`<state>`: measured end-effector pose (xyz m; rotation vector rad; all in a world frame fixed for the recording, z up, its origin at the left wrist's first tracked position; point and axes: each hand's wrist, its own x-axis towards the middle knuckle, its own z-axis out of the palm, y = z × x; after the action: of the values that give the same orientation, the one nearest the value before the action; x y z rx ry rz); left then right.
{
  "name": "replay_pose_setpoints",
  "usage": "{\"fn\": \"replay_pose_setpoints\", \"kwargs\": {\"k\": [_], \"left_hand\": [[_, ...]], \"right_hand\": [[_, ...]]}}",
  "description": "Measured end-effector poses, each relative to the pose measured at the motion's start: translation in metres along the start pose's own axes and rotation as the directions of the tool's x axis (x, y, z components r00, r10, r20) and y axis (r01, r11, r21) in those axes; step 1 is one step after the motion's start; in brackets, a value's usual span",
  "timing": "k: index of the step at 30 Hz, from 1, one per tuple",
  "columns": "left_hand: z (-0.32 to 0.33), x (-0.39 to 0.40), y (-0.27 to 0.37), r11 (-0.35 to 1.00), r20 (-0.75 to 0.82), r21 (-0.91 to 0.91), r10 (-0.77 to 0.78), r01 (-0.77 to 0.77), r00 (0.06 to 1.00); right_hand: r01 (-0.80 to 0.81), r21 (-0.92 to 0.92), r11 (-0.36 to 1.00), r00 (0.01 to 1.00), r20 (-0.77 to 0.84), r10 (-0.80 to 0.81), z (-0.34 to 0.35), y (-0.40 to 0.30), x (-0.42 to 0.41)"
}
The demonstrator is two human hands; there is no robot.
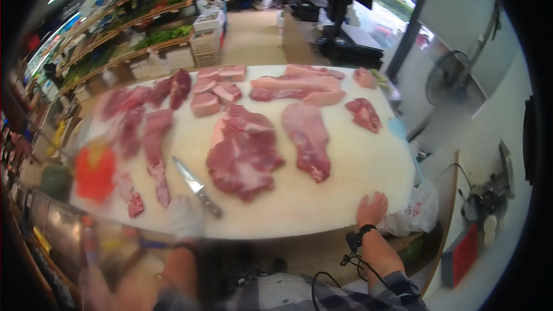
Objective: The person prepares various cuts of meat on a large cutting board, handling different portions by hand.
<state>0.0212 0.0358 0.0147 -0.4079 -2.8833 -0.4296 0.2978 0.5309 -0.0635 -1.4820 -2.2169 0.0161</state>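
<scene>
My left hand (185,216), in a whitish glove, rests on the front edge of a white cutting board (345,198). Just right of it lies a knife (196,186) with a riveted handle, blade pointing away to the left. My right hand (372,208), bare with a black wrist strap, is laid flat near the board's front right edge and holds nothing. Between and beyond the hands are a large slab of raw meat (244,153) and a longer piece of meat (307,140). A narrow strip of meat (157,151) ends close to my left hand. The left side of the view is blurred.
Square meat chunks (206,104) and a long slab with rind (298,86) lie at the back. A small meat piece (364,114) is at right. A red-orange blurred object (96,172) stands at left. A plastic bag (417,211) hangs by the right corner, near a fan (447,75).
</scene>
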Motion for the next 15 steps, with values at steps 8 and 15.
{"fn": "replay_pose_setpoints", "kwargs": {"k": [8,15], "left_hand": [[-0.006,0.007,-0.001,0.999,-0.085,-0.019,0.047,-0.049,0.995],[-0.009,-0.007,-0.008,0.999,-0.143,-0.053,-0.015,0.008,0.99]], "right_hand": [[0.064,-0.113,0.992,0.997,0.05,-0.058,-0.002,0.019,-0.002],[0.084,-0.095,0.992,0.996,0.032,-0.081,-0.003,0.008,0.002]]}}
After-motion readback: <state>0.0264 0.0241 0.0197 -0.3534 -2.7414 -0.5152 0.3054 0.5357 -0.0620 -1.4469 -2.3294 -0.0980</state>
